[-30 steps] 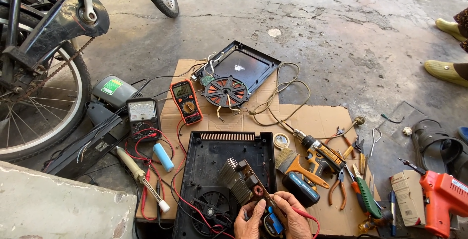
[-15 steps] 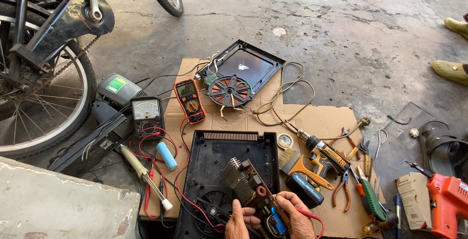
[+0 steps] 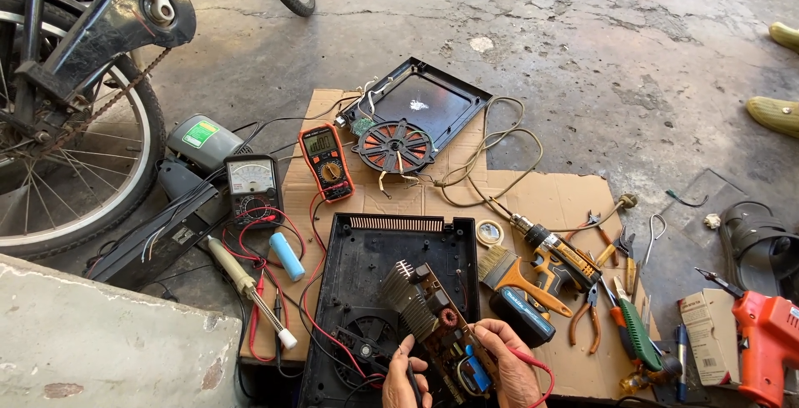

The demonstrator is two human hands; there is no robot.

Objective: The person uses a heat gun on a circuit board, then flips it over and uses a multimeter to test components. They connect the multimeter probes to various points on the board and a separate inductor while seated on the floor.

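Note:
My left hand and my right hand are at the bottom edge, both on a circuit board with a finned heat sink, held tilted over an open black appliance casing. My left hand pinches a thin black probe against the board's left side. My right hand grips the board's right side, with a red wire looping past it. A fan sits in the casing below the board. A copper coil rests on a black glass top panel farther away on the cardboard.
An orange digital multimeter, an analog meter, a blue cell and a soldering iron lie left. A brush, cordless screwdriver, pliers and an orange drill lie right. A bicycle wheel stands far left.
The view has shifted slightly so my hands sit lower in the frame. Both hands stay on the circuit board, which has turned a little.

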